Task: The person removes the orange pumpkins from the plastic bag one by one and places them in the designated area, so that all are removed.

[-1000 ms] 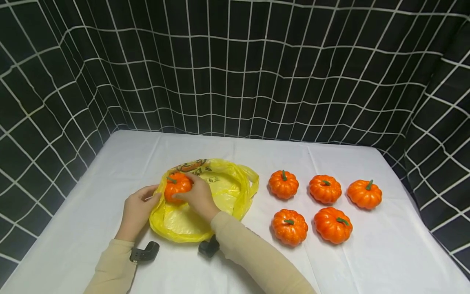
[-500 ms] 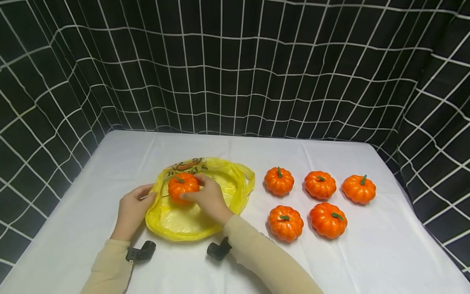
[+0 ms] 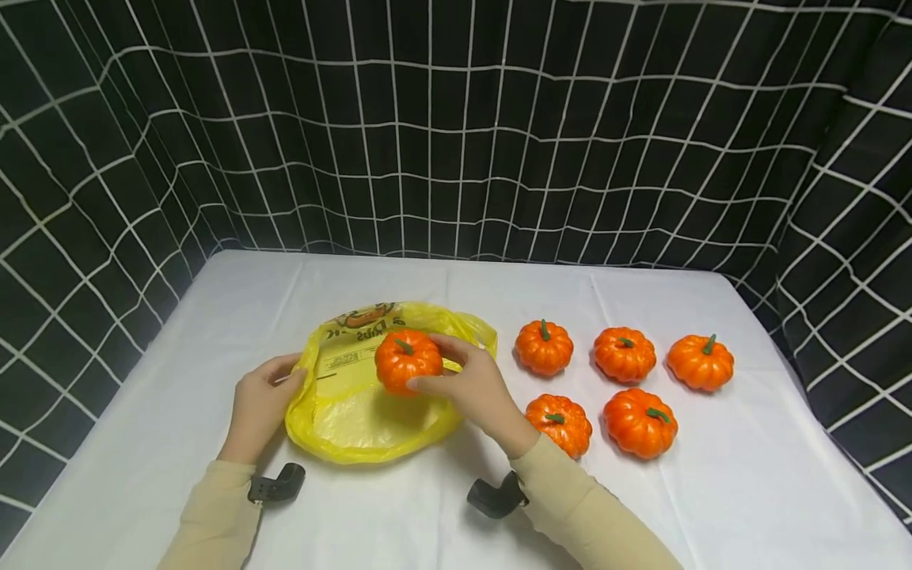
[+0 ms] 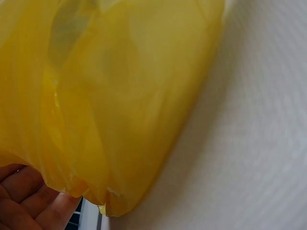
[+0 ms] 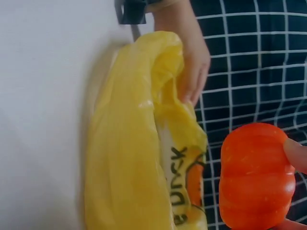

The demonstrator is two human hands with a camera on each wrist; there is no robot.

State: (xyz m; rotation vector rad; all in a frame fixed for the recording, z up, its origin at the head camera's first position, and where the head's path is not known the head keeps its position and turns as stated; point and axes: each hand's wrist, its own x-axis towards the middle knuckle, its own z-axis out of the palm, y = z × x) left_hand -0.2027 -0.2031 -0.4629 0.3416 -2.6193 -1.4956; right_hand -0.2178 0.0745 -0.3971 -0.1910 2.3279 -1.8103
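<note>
A small orange pumpkin [image 3: 402, 366] with a green stem is held above the yellow plastic bag [image 3: 335, 450]. My right hand [image 3: 476, 388] grips it from the right side, thumb in front and fingers behind. In the right wrist view the pumpkin [image 5: 256, 177] is raised above the bag's opening. My left hand [image 3: 258, 408] holds the left edge of the bag, whose mouth lies spread open. Seen from the left wrist, its fingers [image 4: 33, 194] are partly hidden behind the yellow plastic [image 4: 129, 100]. Dark print shows on the bag's far side.
To the right of the bag, several more orange pumpkins stand in two rows, among them a front one [image 3: 639, 423] and a far right one [image 3: 701, 362]. My right forearm passes close to the nearest pumpkin [image 3: 563, 423]. Black curtains [image 3: 456, 142] with white grid lines surround the white-covered table [image 3: 356, 522].
My right hand has moved right and up with the pumpkin, from the bag's left inner side to above its middle. My left hand stays at the bag's edge.
</note>
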